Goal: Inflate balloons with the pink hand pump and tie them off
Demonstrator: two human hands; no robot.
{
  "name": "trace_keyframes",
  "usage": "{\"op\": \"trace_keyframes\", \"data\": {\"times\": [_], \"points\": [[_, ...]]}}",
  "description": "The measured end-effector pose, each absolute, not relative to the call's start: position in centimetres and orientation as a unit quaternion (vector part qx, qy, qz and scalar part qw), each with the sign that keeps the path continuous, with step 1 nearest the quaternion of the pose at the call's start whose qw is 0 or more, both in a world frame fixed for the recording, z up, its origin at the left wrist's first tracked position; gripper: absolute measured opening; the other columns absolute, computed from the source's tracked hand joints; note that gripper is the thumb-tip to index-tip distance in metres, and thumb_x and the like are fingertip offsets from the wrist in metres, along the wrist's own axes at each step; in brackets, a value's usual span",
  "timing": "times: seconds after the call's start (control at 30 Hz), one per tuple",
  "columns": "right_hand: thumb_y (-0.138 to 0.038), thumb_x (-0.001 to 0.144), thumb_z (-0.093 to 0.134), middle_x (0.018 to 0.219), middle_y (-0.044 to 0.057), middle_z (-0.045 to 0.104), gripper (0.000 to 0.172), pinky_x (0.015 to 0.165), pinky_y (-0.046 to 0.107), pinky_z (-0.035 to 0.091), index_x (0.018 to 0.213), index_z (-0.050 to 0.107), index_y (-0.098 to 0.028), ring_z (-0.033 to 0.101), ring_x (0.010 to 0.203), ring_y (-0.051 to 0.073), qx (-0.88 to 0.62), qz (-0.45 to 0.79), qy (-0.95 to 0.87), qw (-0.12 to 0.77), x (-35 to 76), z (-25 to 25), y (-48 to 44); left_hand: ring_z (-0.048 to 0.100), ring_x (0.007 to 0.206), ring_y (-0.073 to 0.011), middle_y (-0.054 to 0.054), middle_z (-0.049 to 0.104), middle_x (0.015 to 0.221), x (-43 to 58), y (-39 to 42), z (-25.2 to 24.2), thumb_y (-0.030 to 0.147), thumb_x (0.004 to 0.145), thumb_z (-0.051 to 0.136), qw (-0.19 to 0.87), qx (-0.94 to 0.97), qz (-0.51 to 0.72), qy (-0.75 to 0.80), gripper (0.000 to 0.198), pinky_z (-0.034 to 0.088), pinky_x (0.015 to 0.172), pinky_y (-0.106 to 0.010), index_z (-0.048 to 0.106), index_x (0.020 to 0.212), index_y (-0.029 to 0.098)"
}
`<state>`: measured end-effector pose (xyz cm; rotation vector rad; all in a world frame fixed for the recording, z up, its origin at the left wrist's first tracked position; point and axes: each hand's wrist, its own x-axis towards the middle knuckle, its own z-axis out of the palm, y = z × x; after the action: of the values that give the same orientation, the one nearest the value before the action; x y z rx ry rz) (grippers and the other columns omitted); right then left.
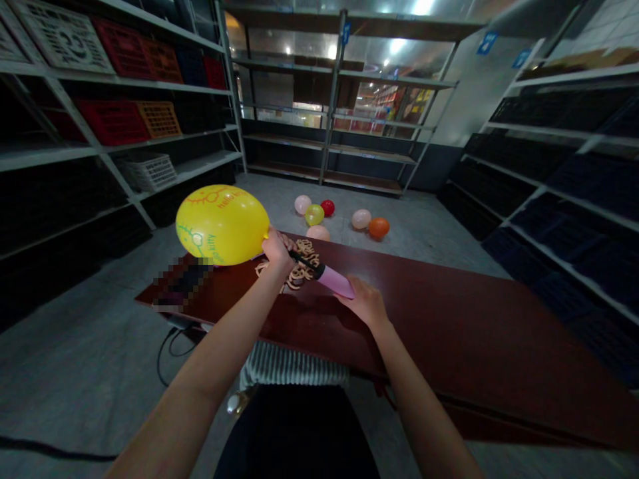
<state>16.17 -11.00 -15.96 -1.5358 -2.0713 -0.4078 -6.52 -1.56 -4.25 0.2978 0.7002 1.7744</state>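
Observation:
A large inflated yellow balloon (224, 223) with printed drawings and lettering is at the left, above the table. My left hand (277, 249) is closed around the balloon's neck, where it meets the dark tip of a hand pump. The pink balloon pump (335, 281) has a black end and points up and left. Wrapped round its near end is my right hand (365, 301). Beneath the pump lies a pile of uninflated beige balloons (305, 256) on the table. The pump's nozzle is hidden inside my left hand.
The dark red wooden table (439, 319) stretches to the right. A blurred dark object (184, 283) lies at its left end. Several inflated balloons, one orange (379, 228), rest on the floor beyond. Shelves with crates (120, 123) stand around; a cable (162, 356) hangs at left.

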Motion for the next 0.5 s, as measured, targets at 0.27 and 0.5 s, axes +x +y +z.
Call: {"op": "trace_keyframes", "data": {"times": [0.27,0.5], "points": [[-0.05,0.087,0.071,0.103,0.009,0.077,0.044,0.074,0.029,0.05,0.117,0.065,-0.018,0.074,0.088,0.023,-0.555,-0.152,-0.776,0.258,16.0,-15.4,-11.3,0.025,0.031,-0.0071,0.008,0.026,0.042,-12.7,-1.8,-1.8,0.025,0.099,0.048,0.509,0.121,0.801,0.29,0.047,0.024,0.036,-0.023,0.027,0.058,0.021],[-0.048,0.083,0.071,0.095,0.007,0.078,0.04,0.069,0.03,0.05,0.112,0.066,-0.02,0.074,0.08,0.024,-0.573,-0.119,-0.753,0.3,15.7,-15.6,-11.9,0.023,0.031,-0.0078,0.007,0.024,0.043,-10.5,-2.4,0.6,0.037,0.104,0.047,0.492,0.159,0.807,0.286,0.051,0.022,0.035,-0.024,0.025,0.061,0.022]]}}
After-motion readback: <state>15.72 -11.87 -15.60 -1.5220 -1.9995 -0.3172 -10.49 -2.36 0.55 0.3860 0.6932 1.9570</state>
